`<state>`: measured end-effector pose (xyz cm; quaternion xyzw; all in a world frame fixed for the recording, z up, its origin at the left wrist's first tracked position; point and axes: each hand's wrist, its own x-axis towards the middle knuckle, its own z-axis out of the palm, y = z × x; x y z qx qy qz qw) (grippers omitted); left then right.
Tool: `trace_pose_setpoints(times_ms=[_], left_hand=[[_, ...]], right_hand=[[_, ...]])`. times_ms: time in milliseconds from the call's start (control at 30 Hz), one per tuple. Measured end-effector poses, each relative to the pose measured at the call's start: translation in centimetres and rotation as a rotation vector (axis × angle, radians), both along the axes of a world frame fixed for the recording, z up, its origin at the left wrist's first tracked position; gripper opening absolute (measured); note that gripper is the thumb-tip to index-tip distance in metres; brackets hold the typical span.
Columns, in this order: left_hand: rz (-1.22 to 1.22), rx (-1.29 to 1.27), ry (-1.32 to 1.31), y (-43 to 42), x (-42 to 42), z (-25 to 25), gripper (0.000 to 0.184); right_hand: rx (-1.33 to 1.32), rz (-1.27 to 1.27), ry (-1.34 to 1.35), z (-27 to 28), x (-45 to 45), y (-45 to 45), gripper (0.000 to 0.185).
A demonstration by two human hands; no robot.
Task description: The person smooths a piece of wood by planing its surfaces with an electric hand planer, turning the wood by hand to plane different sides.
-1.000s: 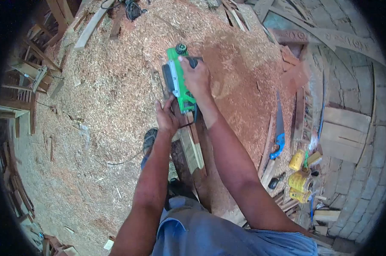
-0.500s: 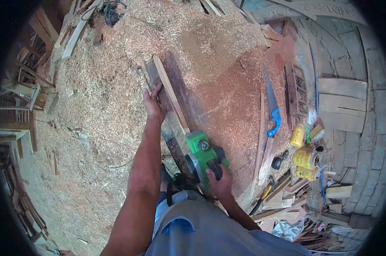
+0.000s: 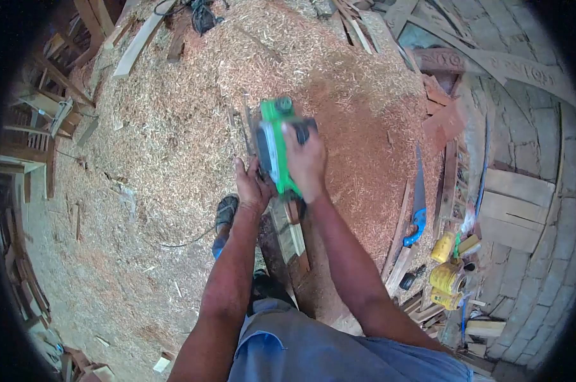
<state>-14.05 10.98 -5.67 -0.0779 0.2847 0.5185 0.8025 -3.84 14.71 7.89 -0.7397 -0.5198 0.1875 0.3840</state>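
Observation:
A green electric planer (image 3: pixel 280 149), slightly blurred, rests over a narrow wood strip (image 3: pixel 294 234). My right hand (image 3: pixel 305 162) is closed around its dark handle. Below the planer the strip's near end shows, lying along a dark plank (image 3: pixel 272 251); the planer covers the part beneath it. Beside the planer's left side is my left hand (image 3: pixel 253 186), palm partly up and fingers apart, close to the edge of the work. Whether its fingertips touch the wood is hard to see.
Wood shavings (image 3: pixel 173 140) cover the ground. On the right lie a blue-handled handsaw (image 3: pixel 419 204), yellow containers (image 3: pixel 447 278) and a black round object (image 3: pixel 409 281). A shod foot (image 3: pixel 226 213) stands left of the plank. A dark cord (image 3: pixel 186 245) crosses the shavings.
My right hand has moved the planer forward along the strip to its far part, uncovering the near end. My left hand now sits beside the planer. The view has shifted somewhat.

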Motion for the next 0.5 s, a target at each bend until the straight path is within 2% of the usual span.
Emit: trace_pose_setpoints(times_ms=[100,200,300,333,433,500], left_hand=[[0.032,0.034,0.037,0.0,0.2,-0.3,0.094],[0.049,0.054,-0.079,0.0,-0.1,1.0,0.089],[0.081,0.009,-0.018,0.3,0.5,-1.2,0.091],[0.037,-0.045,0.009,0.5,0.2,-1.6,0.092],[0.012,0.173,0.143,0.0,0.0,-0.4,0.092],[0.022,0.149,0.096,-0.3,0.5,-0.7,0.091]], right_hand=[[-0.105,-0.021,-0.059,0.3,-0.9,7.7,0.055],[-0.065,0.023,0.040,-0.7,-0.8,8.6,0.048],[-0.034,0.039,0.133,-1.2,0.4,6.0,0.044],[-0.038,0.048,0.068,-1.0,0.8,2.9,0.044],[-0.022,0.085,0.013,1.4,1.7,-11.7,0.042],[-0.282,0.015,0.053,2.6,2.2,-22.6,0.049]])
